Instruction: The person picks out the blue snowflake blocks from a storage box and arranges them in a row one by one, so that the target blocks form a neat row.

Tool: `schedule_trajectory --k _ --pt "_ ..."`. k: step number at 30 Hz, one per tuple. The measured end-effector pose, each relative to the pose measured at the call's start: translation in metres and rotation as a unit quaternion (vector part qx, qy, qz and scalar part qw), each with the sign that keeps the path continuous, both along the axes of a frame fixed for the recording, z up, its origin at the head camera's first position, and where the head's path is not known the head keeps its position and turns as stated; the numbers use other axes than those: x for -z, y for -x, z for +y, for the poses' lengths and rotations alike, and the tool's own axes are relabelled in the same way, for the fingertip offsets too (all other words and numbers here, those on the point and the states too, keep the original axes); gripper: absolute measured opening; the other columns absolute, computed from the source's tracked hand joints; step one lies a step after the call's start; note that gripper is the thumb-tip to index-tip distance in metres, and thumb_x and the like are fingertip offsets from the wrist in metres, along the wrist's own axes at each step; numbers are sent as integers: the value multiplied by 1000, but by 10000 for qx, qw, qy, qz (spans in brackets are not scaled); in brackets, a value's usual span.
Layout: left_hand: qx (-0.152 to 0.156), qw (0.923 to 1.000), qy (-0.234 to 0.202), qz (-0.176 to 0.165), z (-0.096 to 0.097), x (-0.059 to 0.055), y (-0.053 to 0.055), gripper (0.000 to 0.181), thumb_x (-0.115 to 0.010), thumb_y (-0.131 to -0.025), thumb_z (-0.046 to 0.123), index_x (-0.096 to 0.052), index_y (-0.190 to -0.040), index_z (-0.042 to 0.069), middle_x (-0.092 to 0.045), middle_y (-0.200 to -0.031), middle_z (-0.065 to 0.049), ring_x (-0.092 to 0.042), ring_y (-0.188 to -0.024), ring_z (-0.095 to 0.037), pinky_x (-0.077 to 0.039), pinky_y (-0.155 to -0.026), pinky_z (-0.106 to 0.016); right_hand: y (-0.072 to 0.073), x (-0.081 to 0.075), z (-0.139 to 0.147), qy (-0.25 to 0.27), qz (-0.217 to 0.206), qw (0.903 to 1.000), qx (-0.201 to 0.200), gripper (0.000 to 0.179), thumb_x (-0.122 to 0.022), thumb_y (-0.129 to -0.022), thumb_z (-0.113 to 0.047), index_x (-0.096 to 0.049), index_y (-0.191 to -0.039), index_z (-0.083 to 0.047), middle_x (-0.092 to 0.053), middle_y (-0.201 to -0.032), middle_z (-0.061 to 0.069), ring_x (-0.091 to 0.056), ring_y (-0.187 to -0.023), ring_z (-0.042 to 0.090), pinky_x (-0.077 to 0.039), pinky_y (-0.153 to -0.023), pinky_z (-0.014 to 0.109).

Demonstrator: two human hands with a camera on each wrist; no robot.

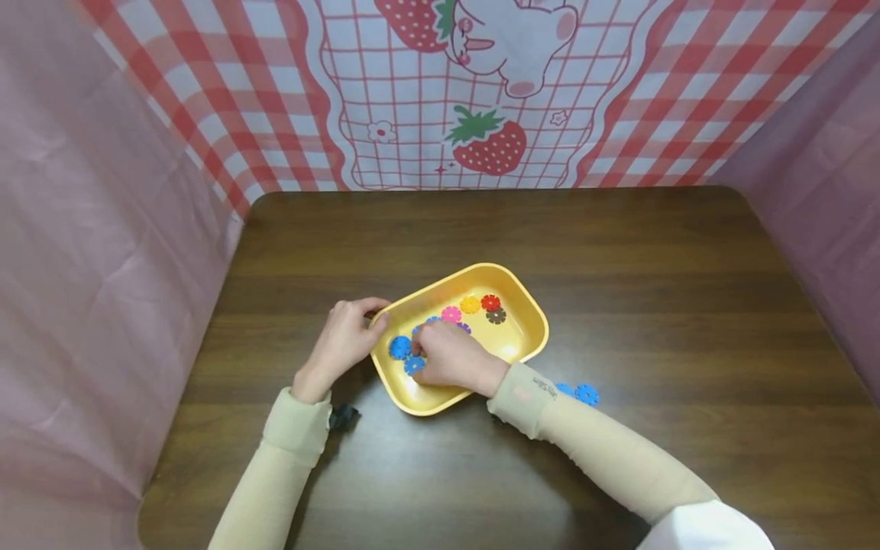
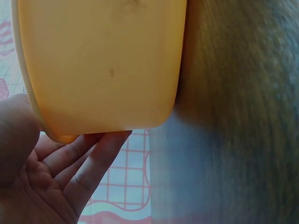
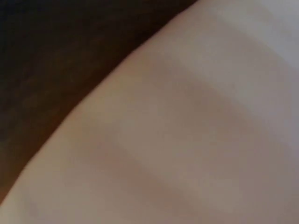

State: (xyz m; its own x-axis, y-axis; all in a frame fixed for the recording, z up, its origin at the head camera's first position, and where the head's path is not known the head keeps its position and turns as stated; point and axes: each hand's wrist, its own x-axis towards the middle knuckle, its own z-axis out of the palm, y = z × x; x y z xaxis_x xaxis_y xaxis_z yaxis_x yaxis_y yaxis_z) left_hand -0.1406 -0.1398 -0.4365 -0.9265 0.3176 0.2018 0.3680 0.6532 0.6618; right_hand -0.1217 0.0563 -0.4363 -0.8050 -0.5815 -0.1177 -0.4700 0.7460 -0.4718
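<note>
A yellow plastic basin (image 1: pixel 529 309) stands at a slant on the table. At its left end my left hand (image 1: pixel 347 332) grips the rim, the thumb at the rim and the fingers against the outer wall. My right hand (image 1: pixel 450 355) reaches over the near rim into the basin, its fingers bent down around a blue notched plastic disc (image 1: pixel 415 366); whether they pinch it I cannot tell. Another blue disc (image 1: pixel 400 347) lies just left of the fingertips. Pink (image 1: pixel 451 314), yellow (image 1: pixel 470 305), red (image 1: pixel 491 303) and brown discs (image 1: pixel 496 315) lie farther back.
Outside the basin, blue discs (image 1: pixel 587 394) lie on the brown table (image 1: pixel 653 305) beside my right sleeve. A small dark object (image 1: pixel 342 416) shows by my left cuff. A checked strawberry cloth (image 1: pixel 440 145) hangs behind the table, pink cloth at both sides.
</note>
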Motion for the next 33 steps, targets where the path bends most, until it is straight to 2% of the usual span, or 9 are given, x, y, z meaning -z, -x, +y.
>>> schedule_trajectory --k 5,9,16,21,26,33 --pt "20 10000 -11 1 1 0 0 20 -67 -90 7 -75 -105 -2 -74 -88 -11 -59 -65 -15 -49 -64 -33 0 -5 9 87 -252 9995 146 17 -82 -73 -19 -66 -73 -11 -48 -60 -6 -47 -62 12 -37 -57 25" --pt "38 10000 -33 1 0 0 0 20 -67 -90 6 -75 -106 -3 -74 -90 -13 -58 -64 -14 -50 -64 -33 -1 -11 19 226 -268 9989 318 19 -83 -74 -21 -69 -81 -9 -56 -66 -4 -52 -66 13 -44 -62 26" --pt "15 10000 -30 -9 0 2 0 20 -66 -90 6 -75 -106 -2 -74 -90 -13 -52 -58 -12 -46 -59 -30 -4 -26 43 526 35 9966 635 23 -83 -72 -22 -71 -86 -7 -63 -74 -3 -56 -70 12 -48 -71 28" --pt "5 10000 -35 -59 0 2 0 20 -67 -90 7 -75 -106 -2 -74 -90 -13 -49 -54 -11 -43 -54 -27 -5 -38 65 892 201 9923 837 21 -82 -71 -21 -72 -85 -8 -64 -73 -1 -52 -66 13 -45 -66 30" --pt "22 10000 -33 -82 1 2 0 20 -66 -90 7 -75 -106 -3 -74 -91 -13 -50 -55 -11 -45 -55 -27 -10 -48 90 1211 441 9857 1084 24 -85 -71 -20 -72 -87 -8 -62 -75 0 -52 -69 17 -44 -64 32" --pt "-5 9999 -22 -109 1 1 -1 20 -66 -91 7 -75 -106 -3 -73 -90 -13 -50 -55 -12 -45 -55 -28 -25 -56 128 1259 599 9771 1607 31 -87 -72 -21 -72 -95 -6 -65 -81 0 -55 -75 22 -47 -65 33"
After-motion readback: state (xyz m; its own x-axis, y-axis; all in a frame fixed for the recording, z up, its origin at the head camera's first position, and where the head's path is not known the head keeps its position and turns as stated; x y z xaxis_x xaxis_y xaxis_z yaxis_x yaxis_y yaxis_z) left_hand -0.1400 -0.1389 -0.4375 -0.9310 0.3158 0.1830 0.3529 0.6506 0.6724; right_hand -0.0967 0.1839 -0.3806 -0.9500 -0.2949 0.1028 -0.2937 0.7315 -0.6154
